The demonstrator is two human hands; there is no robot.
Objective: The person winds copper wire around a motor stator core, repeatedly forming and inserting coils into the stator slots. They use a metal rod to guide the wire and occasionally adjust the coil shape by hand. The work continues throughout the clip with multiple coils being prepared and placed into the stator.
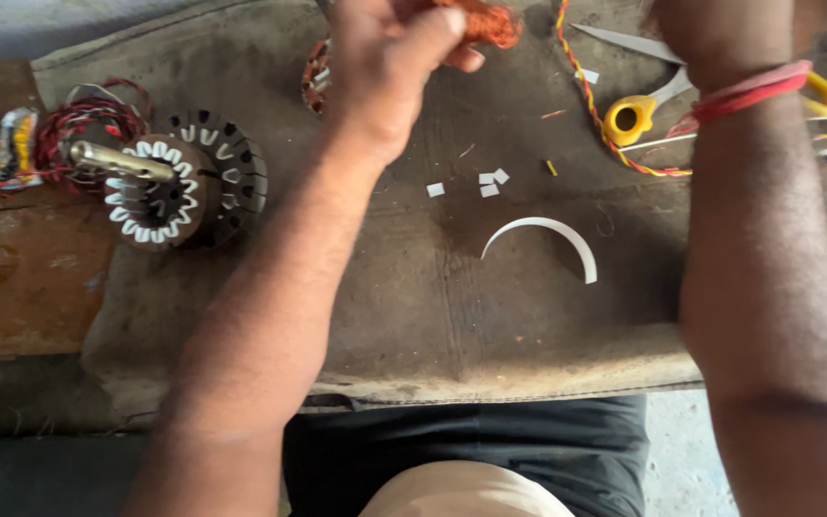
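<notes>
My left hand (385,67) is raised at the top centre, fingers closed on a bundle of orange copper wire (490,21). Just under it, partly hidden, lies a wound coil part (315,77). My right hand is cut off by the top edge; only the wrist (729,57) with red thread bands (748,91) shows, so its grip is hidden. A round slotted metal stator (184,182) with white slot liners and a brass shaft lies on the cloth at the left.
A worn brown cloth (413,316) covers the bench. On it lie a curved white strip (552,235), small white paper bits (488,182), yellow-handled scissors (638,115), a twisted red-yellow wire (591,105) and red wire loops (74,124). A rusty plate (21,278) sits at left.
</notes>
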